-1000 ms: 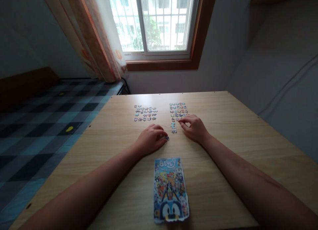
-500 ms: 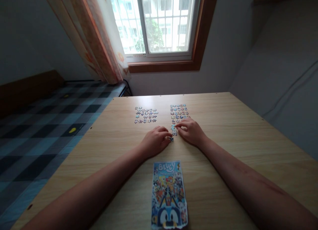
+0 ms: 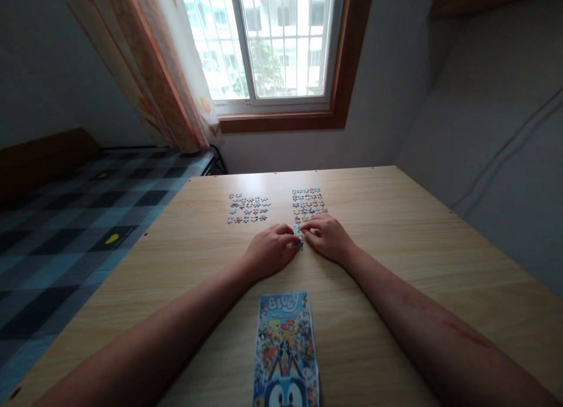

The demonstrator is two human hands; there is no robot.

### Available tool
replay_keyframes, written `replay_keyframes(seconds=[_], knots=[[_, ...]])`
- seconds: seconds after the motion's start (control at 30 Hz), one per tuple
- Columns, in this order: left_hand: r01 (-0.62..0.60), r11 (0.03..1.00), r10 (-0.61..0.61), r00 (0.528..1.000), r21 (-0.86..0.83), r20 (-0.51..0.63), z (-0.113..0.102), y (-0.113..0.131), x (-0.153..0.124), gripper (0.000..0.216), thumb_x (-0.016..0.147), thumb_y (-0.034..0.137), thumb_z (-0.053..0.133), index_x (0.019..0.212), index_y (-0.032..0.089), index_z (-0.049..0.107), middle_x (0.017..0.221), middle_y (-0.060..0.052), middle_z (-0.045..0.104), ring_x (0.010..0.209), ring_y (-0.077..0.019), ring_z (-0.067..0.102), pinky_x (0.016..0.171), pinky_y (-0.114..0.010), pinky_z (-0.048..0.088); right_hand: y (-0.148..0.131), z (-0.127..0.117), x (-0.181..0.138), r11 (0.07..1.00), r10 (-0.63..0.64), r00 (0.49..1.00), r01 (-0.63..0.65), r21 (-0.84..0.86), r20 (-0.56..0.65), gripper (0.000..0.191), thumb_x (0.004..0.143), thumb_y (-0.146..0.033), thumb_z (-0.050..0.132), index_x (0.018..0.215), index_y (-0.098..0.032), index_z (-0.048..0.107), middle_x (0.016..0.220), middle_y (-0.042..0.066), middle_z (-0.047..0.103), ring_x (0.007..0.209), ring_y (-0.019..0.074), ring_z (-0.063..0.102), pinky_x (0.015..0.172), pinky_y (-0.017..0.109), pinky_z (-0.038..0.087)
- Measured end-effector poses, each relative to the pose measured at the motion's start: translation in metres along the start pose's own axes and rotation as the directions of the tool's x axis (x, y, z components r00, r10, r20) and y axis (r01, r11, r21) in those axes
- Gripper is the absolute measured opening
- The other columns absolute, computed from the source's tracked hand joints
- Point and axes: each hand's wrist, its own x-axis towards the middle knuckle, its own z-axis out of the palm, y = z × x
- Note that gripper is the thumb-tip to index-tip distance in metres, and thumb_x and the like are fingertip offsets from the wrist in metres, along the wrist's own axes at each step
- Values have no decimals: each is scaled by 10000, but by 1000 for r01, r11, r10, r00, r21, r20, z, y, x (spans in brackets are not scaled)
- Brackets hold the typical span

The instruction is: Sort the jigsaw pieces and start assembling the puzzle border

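My left hand [image 3: 273, 250] rests low over the table with thumb and fingers closed on a small jigsaw puzzle piece [image 3: 299, 246]. That piece sits right at the near end of a short joined strip of puzzle pieces [image 3: 297, 227]. From the right, my right hand [image 3: 329, 238] pinches the strip's edge, its fingertips partly hiding it. Beyond the hands lie rows of loose puzzle pieces [image 3: 307, 200], close to my right fingers. A second group of loose pieces [image 3: 248, 210] is spread farther left.
A printed picture sheet [image 3: 287, 348] marked "BLUEY" lies on the wooden table [image 3: 378, 313] in front of me. To the left stands a bed with a checked cover [image 3: 57, 248]. A window [image 3: 285, 49] and a curtain [image 3: 145, 73] are behind the table.
My left hand has brought its puzzle piece up against the near end of the strip. My right hand stays at the strip. The whole view has shifted slightly.
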Motion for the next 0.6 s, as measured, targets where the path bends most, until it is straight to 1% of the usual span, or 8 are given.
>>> replay_keyframes(seconds=[0.13,0.23,0.33,0.43,0.6], knots=[[30,998,-31,999,-51,-12,-4,1,-2,227,896,291,604,1075,248,737,1059,-52,702,830,-156,652,777,-320,557,0,-1,0,1000,-1,1000,1,9,-2,127,843,-149,661,842,-209,773,841,46,737,834,199,635,821,341,470],[51,995,-52,999,-88,-10,-7,0,-4,220,898,299,608,1062,242,745,1064,-55,702,759,-132,643,717,-293,550,-1,-2,-1,1000,-7,1000,7,21,0,125,848,-154,661,844,-212,772,826,45,728,822,194,631,815,341,472],[30,996,-31,999,-82,-10,-8,-1,-4,217,912,301,591,1048,259,756,1051,-50,702,763,-127,640,719,-287,544,-2,-3,-1,1000,-16,1000,15,25,26,119,848,-162,668,844,-217,773,820,43,722,825,195,629,824,350,473],[6,998,-6,1000,-62,2,-7,-1,-4,215,920,315,584,1031,280,765,1032,-44,699,786,-135,638,732,-296,540,-3,-3,-1,999,-30,999,29,36,42,129,836,-152,675,870,-224,776,872,48,731,872,200,629,853,362,476],[17,999,-16,1000,-40,19,-5,-1,-1,212,924,324,584,1011,291,774,1026,-45,697,814,-150,639,757,-317,538,-2,-1,0,998,-55,996,55,12,69,130,833,-165,679,868,-232,784,901,53,732,910,209,622,882,383,472]])
